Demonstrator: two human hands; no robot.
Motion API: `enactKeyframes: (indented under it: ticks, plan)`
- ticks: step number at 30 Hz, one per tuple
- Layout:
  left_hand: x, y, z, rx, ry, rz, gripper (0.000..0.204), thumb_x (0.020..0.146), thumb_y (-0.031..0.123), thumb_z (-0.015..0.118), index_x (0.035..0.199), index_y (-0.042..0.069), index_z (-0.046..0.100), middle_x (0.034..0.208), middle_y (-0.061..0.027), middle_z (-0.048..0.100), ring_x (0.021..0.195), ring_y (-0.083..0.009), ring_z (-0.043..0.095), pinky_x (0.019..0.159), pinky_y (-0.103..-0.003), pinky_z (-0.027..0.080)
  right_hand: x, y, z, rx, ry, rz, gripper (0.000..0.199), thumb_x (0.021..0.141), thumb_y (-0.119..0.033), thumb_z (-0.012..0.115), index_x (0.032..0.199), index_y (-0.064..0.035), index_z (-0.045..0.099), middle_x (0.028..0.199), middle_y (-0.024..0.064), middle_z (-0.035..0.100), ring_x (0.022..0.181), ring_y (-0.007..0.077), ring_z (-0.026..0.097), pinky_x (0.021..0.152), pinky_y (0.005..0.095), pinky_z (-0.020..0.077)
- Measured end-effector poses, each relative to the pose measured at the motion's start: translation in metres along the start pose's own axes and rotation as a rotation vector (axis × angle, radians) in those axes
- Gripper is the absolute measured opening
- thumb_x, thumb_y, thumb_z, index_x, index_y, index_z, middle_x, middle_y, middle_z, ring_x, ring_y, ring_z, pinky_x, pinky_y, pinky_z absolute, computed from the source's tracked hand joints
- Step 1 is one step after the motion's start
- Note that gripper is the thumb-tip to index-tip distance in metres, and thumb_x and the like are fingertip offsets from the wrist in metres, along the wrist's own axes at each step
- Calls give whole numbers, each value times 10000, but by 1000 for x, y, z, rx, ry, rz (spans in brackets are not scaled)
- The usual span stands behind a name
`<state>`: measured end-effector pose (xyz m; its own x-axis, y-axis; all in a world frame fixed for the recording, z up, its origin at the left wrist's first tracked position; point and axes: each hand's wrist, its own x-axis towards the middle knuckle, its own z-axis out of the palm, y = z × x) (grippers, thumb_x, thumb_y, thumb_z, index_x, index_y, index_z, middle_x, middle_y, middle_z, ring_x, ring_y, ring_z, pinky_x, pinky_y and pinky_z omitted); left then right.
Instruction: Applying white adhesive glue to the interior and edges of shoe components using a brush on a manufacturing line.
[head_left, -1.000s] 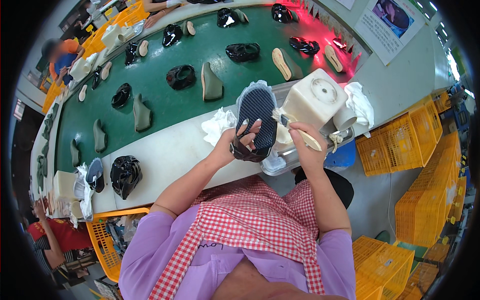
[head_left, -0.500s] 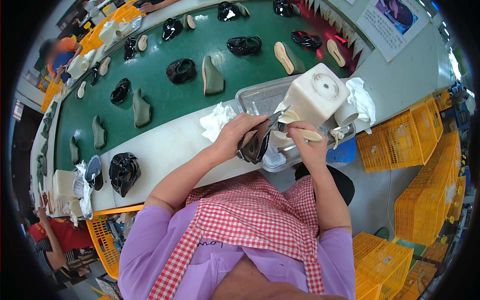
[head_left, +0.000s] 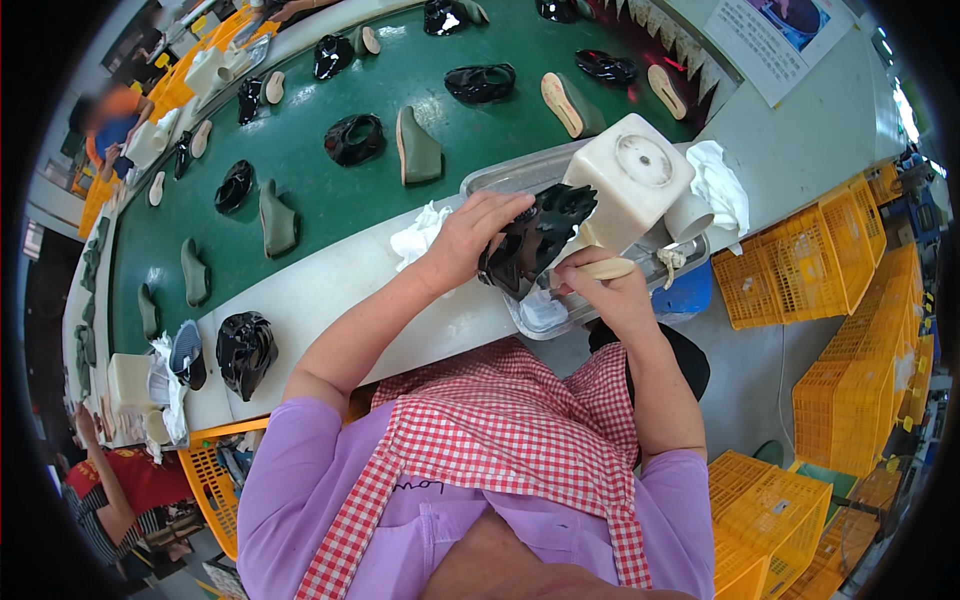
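Observation:
My left hand (head_left: 473,235) grips a glossy black shoe upper (head_left: 538,235) and holds it over a metal tray (head_left: 497,180) at the edge of the white bench. My right hand (head_left: 600,290) is closed on the pale wooden handle of a brush (head_left: 600,269) whose tip is against the shoe. A cream plastic canister (head_left: 630,180) stands in the tray just behind the shoe. White rags lie to the left (head_left: 420,232) and right (head_left: 722,185) of the tray.
A green conveyor belt (head_left: 310,150) carries several black uppers and green soles. Another black upper (head_left: 244,347) sits on the bench at my left. Yellow crates (head_left: 850,330) stack at my right. Other people work at far left (head_left: 115,490) and far end (head_left: 110,115).
The shoe has been turned over: a second ago its dark sole faced me, now the glossy upper does. Both hands have shifted slightly right, closer to the canister.

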<state>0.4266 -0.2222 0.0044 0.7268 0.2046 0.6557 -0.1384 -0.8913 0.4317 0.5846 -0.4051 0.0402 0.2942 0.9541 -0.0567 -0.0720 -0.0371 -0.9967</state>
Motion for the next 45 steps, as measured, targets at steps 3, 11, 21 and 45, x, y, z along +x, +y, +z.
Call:
enactKeyframes:
  ticks: [3, 11, 21, 45]
  plan:
    - [4, -6, 1, 52, -7, 12, 600, 721, -5, 604, 1306, 62, 486, 1223, -149, 570, 1032, -355, 558, 887, -400, 485, 0, -1, -3, 49, 4, -21, 132, 875, -92, 637, 930, 27, 657, 824, 61, 669, 725, 108, 624, 655, 231, 494]
    - [9, 0, 3, -44, 52, -52, 490, 786, 21, 615, 1268, 47, 528, 1162, -137, 600, 1028, -331, 568, 880, -379, 476, 9, 8, -5, -75, 46, -9, 125, 859, -80, 633, 926, 24, 653, 871, 90, 674, 760, 147, 638, 703, 261, 509]
    - [-7, 10, -11, -374, 11, -494, 605, 800, -71, 616, 1368, 45, 444, 1221, -87, 592, 1064, -174, 582, 910, -297, 467, 16, 10, -10, -231, 226, -142, 116, 871, -93, 636, 934, -6, 680, 843, 41, 675, 769, 105, 629, 706, 230, 486]
    - [-36, 29, -45, -1631, 109, -1557, 391, 775, -69, 469, 1165, -54, 507, 961, -225, 615, 522, -144, 517, 480, -203, 474, 22, -11, 15, -470, 72, -723, 145, 763, -1, 681, 907, -20, 691, 847, 78, 673, 794, 241, 593, 743, 337, 459]
